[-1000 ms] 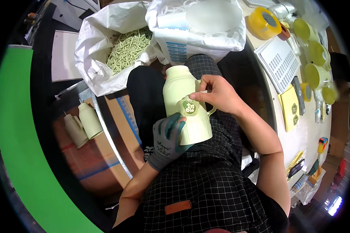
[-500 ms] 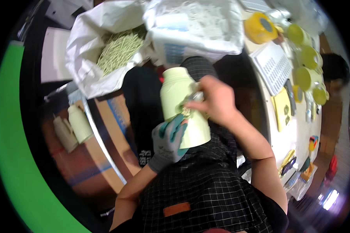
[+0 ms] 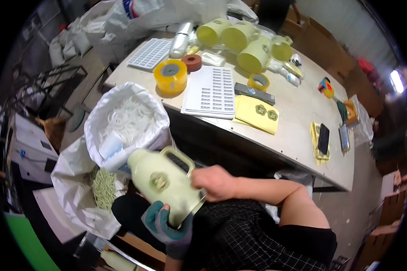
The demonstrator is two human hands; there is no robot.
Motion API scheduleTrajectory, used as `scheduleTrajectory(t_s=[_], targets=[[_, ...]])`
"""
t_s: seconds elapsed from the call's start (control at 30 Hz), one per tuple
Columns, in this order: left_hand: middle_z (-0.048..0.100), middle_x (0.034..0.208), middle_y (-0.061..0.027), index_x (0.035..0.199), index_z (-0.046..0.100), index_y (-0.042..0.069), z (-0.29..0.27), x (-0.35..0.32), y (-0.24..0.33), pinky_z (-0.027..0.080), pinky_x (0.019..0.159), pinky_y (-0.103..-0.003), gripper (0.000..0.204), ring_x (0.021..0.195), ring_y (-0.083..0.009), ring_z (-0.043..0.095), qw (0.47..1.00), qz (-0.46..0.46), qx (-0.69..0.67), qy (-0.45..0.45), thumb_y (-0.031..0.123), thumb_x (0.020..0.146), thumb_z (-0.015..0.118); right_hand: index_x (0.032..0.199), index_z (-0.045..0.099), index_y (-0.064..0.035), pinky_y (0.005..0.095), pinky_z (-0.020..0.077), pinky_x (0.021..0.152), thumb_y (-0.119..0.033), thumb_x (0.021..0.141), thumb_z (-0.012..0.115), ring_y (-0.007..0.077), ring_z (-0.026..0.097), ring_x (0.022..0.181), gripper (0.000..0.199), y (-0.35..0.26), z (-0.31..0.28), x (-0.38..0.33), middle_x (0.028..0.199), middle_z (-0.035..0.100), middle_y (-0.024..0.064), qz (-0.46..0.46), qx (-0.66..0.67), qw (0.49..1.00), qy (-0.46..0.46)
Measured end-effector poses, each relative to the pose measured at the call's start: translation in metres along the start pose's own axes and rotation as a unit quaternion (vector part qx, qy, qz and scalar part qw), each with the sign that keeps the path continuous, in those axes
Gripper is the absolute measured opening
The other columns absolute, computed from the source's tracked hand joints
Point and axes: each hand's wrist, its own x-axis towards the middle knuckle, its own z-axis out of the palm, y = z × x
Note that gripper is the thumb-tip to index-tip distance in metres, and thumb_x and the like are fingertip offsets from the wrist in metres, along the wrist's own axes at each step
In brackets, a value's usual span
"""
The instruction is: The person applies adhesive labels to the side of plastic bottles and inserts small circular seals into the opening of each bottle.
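A pale green jug body (image 3: 160,183) with a loop handle lies tilted over my lap, neck toward the upper left. On its side sits a round flower-like emblem (image 3: 159,181). My left hand (image 3: 166,224), in a grey glove with green fingers, grips it near the base from below. My bare right hand (image 3: 216,183) is closed beside the base, close to the handle's lower end. A small shiny edge shows under its fingers; what they hold is hidden.
Left stand a white sack of clear rings (image 3: 127,119) and a sack of light green strips (image 3: 105,189). The table holds label sheets (image 3: 209,92), tape rolls (image 3: 170,77), yellow cards with flower emblems (image 3: 257,114), several green jug bodies (image 3: 253,54) and a phone (image 3: 323,138).
The view has swung toward the table. The jug has tipped from upright to leaning left, its handle now visible. My right hand has moved off the emblem to near the base.
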Motion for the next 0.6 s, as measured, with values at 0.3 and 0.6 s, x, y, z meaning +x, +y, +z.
scheduleTrajectory(t_s=[0.3,0.6], targets=[[0.051,0.141,-0.0221,0.138,0.052,0.0,0.026,-0.038,-0.008,0.048,0.102,-0.053,0.059,0.125,-0.0371,0.054,0.991,-0.099,-0.039,-0.081,0.003,0.083,0.073,0.105,0.06,-0.0089,0.0515,0.0544,0.067,-0.004,0.081,0.073,0.0433,0.069,0.078,0.028,0.13,-0.257,-0.131,0.088,0.069,0.018,0.258,-0.488,0.748,0.369],[0.065,0.131,-0.0196,0.134,0.063,0.003,-0.021,-0.023,-0.043,0.051,0.101,-0.047,0.057,0.119,-0.0386,0.063,0.994,-0.077,0.077,0.033,0.009,0.082,0.086,0.149,0.054,0.0017,0.0474,0.0479,0.11,-0.044,0.098,0.073,0.0385,0.062,0.131,0.072,0.282,-0.309,-0.173,0.146,0.063,0.023,0.391,-0.482,0.751,0.224]])
